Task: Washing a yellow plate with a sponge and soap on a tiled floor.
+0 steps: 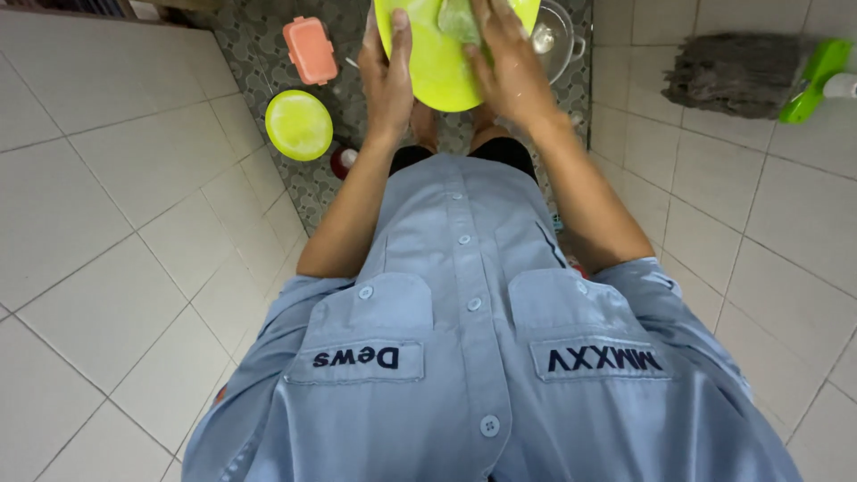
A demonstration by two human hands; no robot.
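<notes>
My left hand (388, 76) grips the left rim of a lime-green plate (437, 71), thumb on its face. My right hand (509, 62) presses a soapy greenish sponge (457, 18) against the top of the plate's face. The plate is held up over my knees at the top centre of the view. Soap suds cover both hands.
A second lime-green plate (298, 124) lies on the patterned floor to the left, with an orange lidded box (310, 49) behind it. A clear glass pot (558, 36) sits behind the plate, right. A mop head (728, 76) with a green holder (812, 80) lies on the white tiles, right.
</notes>
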